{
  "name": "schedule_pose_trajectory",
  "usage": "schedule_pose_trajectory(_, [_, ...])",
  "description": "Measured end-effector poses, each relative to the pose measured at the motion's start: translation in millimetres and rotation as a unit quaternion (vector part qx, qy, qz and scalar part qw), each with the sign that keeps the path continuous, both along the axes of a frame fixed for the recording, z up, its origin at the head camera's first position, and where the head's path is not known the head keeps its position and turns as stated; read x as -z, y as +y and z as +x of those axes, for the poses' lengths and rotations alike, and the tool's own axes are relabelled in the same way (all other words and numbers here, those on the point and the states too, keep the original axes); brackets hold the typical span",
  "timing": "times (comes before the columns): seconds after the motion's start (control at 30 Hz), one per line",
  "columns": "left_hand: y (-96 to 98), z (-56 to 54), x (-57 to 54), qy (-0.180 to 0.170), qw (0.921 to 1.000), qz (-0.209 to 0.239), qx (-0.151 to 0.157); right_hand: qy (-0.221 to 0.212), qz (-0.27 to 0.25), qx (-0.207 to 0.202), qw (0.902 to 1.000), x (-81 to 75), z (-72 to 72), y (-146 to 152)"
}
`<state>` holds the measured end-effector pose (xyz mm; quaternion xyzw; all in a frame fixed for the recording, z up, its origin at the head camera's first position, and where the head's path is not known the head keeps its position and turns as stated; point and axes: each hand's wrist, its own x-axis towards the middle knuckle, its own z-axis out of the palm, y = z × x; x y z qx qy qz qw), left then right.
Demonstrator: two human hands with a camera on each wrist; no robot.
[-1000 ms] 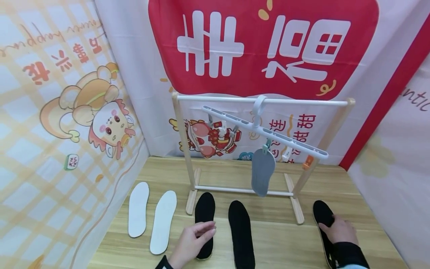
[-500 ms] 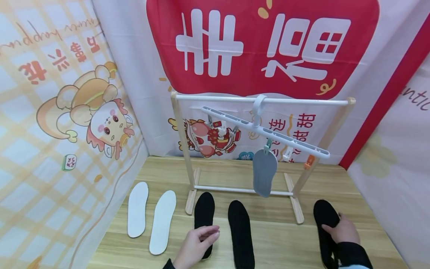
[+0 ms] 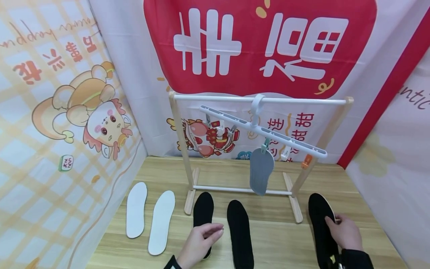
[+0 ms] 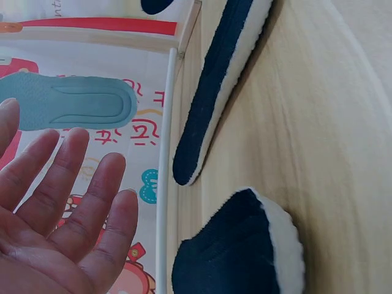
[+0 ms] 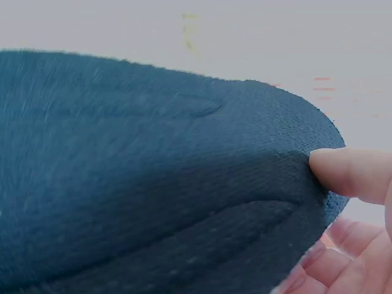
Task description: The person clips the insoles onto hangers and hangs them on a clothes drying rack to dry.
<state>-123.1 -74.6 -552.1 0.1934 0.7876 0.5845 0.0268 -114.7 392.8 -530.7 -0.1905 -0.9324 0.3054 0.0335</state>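
Note:
My right hand [image 3: 346,231] pinches the edge of a black insole [image 3: 320,220] at the far right, thumb on top and fingers underneath. In the right wrist view, the thumb presses near the rounded end of this dark insole [image 5: 153,159]. My left hand [image 3: 202,241] hovers over another black insole [image 3: 203,207], fingers loosely bent and holding nothing. The left wrist view shows its spread fingers and palm [image 4: 67,226]. Just right of that hand lies one more black insole [image 3: 240,233]. A grey insole [image 3: 261,172] hangs from a green clip on a white hanger [image 3: 268,132].
Two white insoles [image 3: 136,211] lie at the left of the wooden floor. A drying rack with a white top bar [image 3: 215,98] and wooden legs stands at the back. An orange clip [image 3: 306,161] hangs near the hanger's right end. Printed cloth walls enclose the sides.
The right hand has tilted and shifted the black insole, its far end now higher and further left in view. My left hand has drifted slightly right.

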Motion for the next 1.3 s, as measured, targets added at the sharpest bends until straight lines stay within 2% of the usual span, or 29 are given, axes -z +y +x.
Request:
schedule_pose_trajectory(0.27, [10.2, -7.3, -11.9, -0.008, 0.9999, -0.001, 0.015, 0.042, -0.016, 0.038, 0.9983, -24.3, 9.1, -20])
schedule_pose_trajectory(0.5, [27.5, -20.3, -33.1, 0.005, 0.9998, -0.011, 0.017, 0.102, -0.010, 0.051, 0.9935, -42.0, 17.4, -37])
schedule_pose_trajectory(0.6, [35.5, -30.3, -47.2, -0.003, 0.9996, -0.002, 0.027, 0.134, -0.004, 0.041, 0.9902, -45.3, 19.3, -44])
schedule_pose_trajectory(0.83, [56.9, -53.3, -88.1, 0.031, 0.9978, 0.016, 0.056, 0.188, -0.005, 0.024, 0.9819, -46.8, 21.2, -62])
schedule_pose_trajectory(0.97, [73.3, -63.4, -111.4, 0.041, 0.9948, 0.048, 0.080, 0.194, -0.014, 0.016, 0.9808, -47.3, 20.5, -73])
schedule_pose_trajectory(1.03, [82.9, -67.0, -122.7, 0.057, 0.9917, 0.060, 0.099, 0.196, -0.019, 0.010, 0.9803, -47.6, 19.9, -78])
schedule_pose_trajectory(1.17, [101.7, -71.5, -145.5, 0.093, 0.9839, 0.065, 0.138, 0.205, -0.030, -0.004, 0.9783, -49.0, 18.4, -86])
schedule_pose_trajectory(1.3, [119.1, -77.7, -164.0, 0.114, 0.9789, 0.070, 0.155, 0.209, -0.043, -0.011, 0.9769, -50.9, 17.6, -93])
